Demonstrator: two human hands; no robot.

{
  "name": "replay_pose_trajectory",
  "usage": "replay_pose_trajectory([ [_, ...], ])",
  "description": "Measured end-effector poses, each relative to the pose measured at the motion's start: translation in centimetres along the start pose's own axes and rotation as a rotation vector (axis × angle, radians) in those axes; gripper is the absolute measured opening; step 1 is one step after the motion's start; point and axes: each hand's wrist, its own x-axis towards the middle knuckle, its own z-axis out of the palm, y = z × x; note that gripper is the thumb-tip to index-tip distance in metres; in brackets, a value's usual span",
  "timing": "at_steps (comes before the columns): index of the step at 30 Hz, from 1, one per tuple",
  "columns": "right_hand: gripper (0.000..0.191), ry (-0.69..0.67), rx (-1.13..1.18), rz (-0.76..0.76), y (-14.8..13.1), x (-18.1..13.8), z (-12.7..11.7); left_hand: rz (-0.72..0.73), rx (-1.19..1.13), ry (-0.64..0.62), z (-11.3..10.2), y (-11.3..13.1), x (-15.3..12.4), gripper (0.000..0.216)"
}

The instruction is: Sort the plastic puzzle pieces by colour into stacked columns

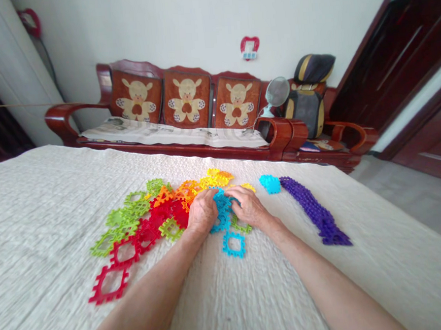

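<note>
My left hand (203,210) is closed, with thumb and fingers pinching the left edge of the blue interlocking plastic tiles (221,209). From the other side, my right hand (251,207) curls its fingers onto the same blue tiles; its fingertips are partly hidden. Nearer to me lies a blue open-frame tile (235,256). Under my right hand a green tile (242,227) shows in part. Left of my hands spread red tiles (149,231), green tiles (129,211) and orange tiles (187,189), overlapping. Several yellow tiles (213,178) lie just beyond my hands.
To the right, a small stack of light-blue tiles (270,184) sits beside a long leaning row of purple tiles (315,208). A pale quilted cover (48,209) lies under everything. Past its far edge stand a wooden sofa (149,137) with bear cushions and a small fan (278,91).
</note>
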Motion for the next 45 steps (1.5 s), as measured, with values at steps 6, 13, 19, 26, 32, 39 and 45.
replay_pose_trajectory([
  [6, 0.022, -0.126, 0.1, 0.035, -1.4, 0.6, -3.0, -0.06, -0.075, 0.08, 0.1, -0.4, 0.3, 0.04],
  [13, 0.012, -0.458, -0.016, -0.021, -5.0, 0.4, -3.6, -0.206, -0.22, 0.198, 0.3, -0.9, 0.6, 0.036],
  [19, 0.011, -0.47, -0.087, -0.041, -5.7, 0.2, -2.7, -0.224, -0.234, 0.212, 0.1, -0.5, 0.6, 0.034],
  [26, 0.015, -0.426, 0.12, 0.041, -3.8, 0.9, -5.9, -0.204, -0.231, 0.212, 0.0, -0.5, 0.6, 0.034],
  [32, 0.023, -0.396, 0.149, 0.359, 0.2, 0.5, -8.4, -0.173, -0.211, 0.199, 0.2, -0.7, 0.5, 0.036],
  [39, 0.022, -0.446, -0.099, 0.367, 2.6, -0.4, -8.9, -0.133, -0.17, 0.174, 0.4, -0.9, 0.4, 0.038],
  [45, 0.029, -0.51, -0.248, 0.398, 2.9, -0.6, -8.8, -0.116, -0.14, 0.143, 0.3, -1.0, 0.4, 0.038],
])
